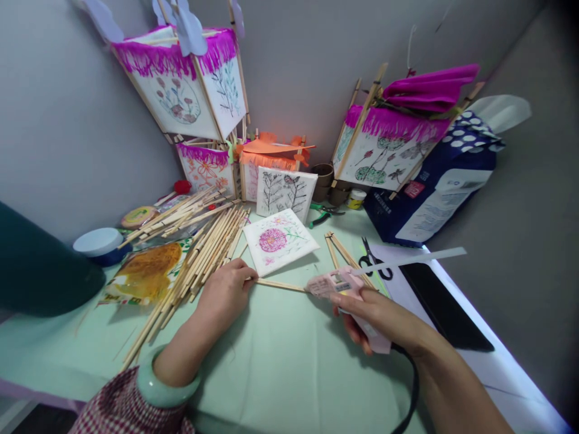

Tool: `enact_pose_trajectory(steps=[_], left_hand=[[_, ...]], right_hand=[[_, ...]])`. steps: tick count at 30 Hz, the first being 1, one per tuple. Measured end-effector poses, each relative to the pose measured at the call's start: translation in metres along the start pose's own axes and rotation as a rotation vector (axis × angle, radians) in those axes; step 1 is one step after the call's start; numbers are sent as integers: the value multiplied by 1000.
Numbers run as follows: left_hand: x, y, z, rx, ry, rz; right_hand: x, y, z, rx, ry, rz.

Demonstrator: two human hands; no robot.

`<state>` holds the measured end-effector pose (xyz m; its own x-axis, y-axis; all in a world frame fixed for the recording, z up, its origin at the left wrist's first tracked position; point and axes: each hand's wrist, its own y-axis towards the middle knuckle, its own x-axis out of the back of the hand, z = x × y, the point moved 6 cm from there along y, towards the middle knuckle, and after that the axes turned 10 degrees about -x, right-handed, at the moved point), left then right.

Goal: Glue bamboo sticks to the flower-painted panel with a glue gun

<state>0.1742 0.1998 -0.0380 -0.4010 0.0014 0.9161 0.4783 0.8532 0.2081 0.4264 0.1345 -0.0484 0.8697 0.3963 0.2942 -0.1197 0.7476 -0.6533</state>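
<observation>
Between the fingers of my left hand is one end of a thin wooden stick, lying level just above or on the green tablecloth. My right hand is wrapped round a pink hot glue gun, its nozzle at the stick's right end. A white glue stick juts from the back of the gun, and a black cord hangs from its handle. Just behind the wooden stick lies a white square panel with a pink flower drawing. A second panel with dark plant drawings leans upright behind it.
Bundles of wooden sticks lie left of my left hand. Black scissors and green-handled pliers rest on the table. Decorated lanterns stand at the back, with a blue tissue pack on the right and a dark tablet below it.
</observation>
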Motion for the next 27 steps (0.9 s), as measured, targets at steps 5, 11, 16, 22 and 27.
enact_pose_trajectory(steps=[5, 11, 16, 22, 27], left_hand=[[-1, 0, 2, -7, 8, -4], [-3, -1, 6, -30, 18, -13], [0, -2, 4, -31, 41, -13], [2, -3, 1, -3, 46, 0], [2, -3, 0, 2, 16, 9]], right_hand=[[20, -12, -10, 23, 137, -85], [17, -29, -15, 27, 199, -106], [12, -37, -13, -16, 115, -131], [13, -34, -18, -48, 87, -136], [15, -27, -27, -59, 123, -150]])
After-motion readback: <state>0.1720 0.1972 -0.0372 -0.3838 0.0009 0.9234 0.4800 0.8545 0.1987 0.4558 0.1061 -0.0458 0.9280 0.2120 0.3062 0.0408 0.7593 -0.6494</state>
